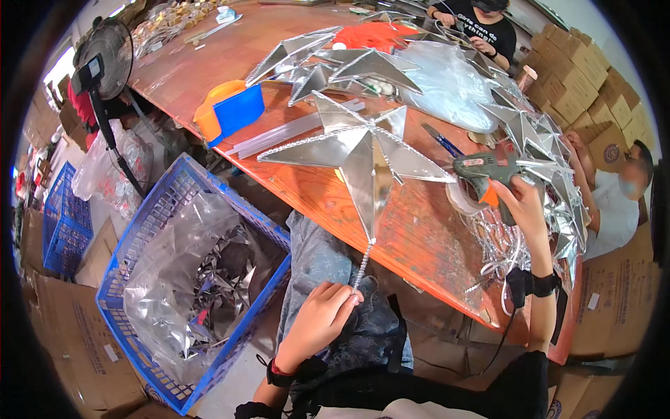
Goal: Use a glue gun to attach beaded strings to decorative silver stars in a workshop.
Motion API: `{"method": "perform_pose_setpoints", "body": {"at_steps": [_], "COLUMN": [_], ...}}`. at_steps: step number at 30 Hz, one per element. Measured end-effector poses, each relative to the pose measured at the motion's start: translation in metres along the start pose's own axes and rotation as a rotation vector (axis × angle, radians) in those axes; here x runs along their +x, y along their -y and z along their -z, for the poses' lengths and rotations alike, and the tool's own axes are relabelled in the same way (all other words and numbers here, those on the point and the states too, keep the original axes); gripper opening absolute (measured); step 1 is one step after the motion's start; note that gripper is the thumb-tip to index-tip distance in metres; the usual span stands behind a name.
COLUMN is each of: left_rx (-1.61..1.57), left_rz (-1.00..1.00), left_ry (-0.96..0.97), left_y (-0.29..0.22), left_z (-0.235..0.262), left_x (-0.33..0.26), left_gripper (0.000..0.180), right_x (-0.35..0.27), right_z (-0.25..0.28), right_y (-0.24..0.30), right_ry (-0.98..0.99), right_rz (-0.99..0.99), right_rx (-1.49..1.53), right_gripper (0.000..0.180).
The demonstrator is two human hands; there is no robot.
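A silver foil star [359,188] lies on the table, its lowest point hanging past the near edge. Silver braided trim [364,264] borders part of the star and runs down from that lowest point. The fingers of my left hand [317,318] are closed on the trim's loose end, above my lap. To the right of the star, my right hand [523,206] grips a dark green glue gun [488,167] with an orange trigger. The gun's nozzle points left, close to the star's right point. Below the gun is a roll of clear tape [464,199].
Clear glue sticks [293,130], an orange-and-blue holder [234,112] and more silver stars [363,66] lie on the orange table [419,230]. A blue basket [105,300] stands at lower left; a fan [105,59] is behind. Two people [481,31] work across the table and at right.
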State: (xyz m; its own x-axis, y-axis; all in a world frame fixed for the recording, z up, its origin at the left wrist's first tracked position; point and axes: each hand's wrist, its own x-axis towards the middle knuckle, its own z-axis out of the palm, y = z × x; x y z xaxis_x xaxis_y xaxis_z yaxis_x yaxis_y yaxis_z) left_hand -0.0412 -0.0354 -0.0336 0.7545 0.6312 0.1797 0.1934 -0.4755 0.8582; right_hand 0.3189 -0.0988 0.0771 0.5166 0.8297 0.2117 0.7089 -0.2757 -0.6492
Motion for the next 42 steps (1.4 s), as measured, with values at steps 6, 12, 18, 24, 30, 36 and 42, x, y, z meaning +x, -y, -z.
{"method": "perform_pose_setpoints", "body": {"at_steps": [6,12,18,24,30,36,42], "left_rx": [0.017,-0.032,-0.608,-0.892,-1.001,-0.91,-0.889], "left_rz": [-0.013,0.008,0.024,0.025,0.017,0.05,-0.063], "left_ry": [0.046,0.12,0.326,0.201,0.24,-0.043,-0.195], "left_y": [0.007,0.004,-0.032,-0.084,-0.093,-0.101,-0.107], "left_z": [-0.007,-0.006,0.015,0.029,0.031,0.012,-0.005], "left_x": [-0.013,-0.013,-0.009,0.029,0.034,0.036,0.033], "left_gripper": [0.012,0.014,0.023,0.038,0.043,0.042,0.041], "right_x": [0.005,-0.009,-0.05,-0.069,-0.076,-0.078,-0.079], "right_z": [-0.002,0.015,0.008,-0.009,-0.016,-0.018,-0.024], "right_y": [-0.01,0.014,0.085,0.117,0.127,0.127,0.123], "right_ry": [0.204,0.045,0.342,0.65,0.841,0.946,0.884], "right_rz": [-0.029,0.076,0.011,-0.048,-0.078,-0.221,-0.127], "right_rx": [-0.101,0.038,0.66,1.023,1.052,1.112,1.055], "right_gripper": [0.033,0.016,0.015,0.022,0.027,0.026,0.027]}}
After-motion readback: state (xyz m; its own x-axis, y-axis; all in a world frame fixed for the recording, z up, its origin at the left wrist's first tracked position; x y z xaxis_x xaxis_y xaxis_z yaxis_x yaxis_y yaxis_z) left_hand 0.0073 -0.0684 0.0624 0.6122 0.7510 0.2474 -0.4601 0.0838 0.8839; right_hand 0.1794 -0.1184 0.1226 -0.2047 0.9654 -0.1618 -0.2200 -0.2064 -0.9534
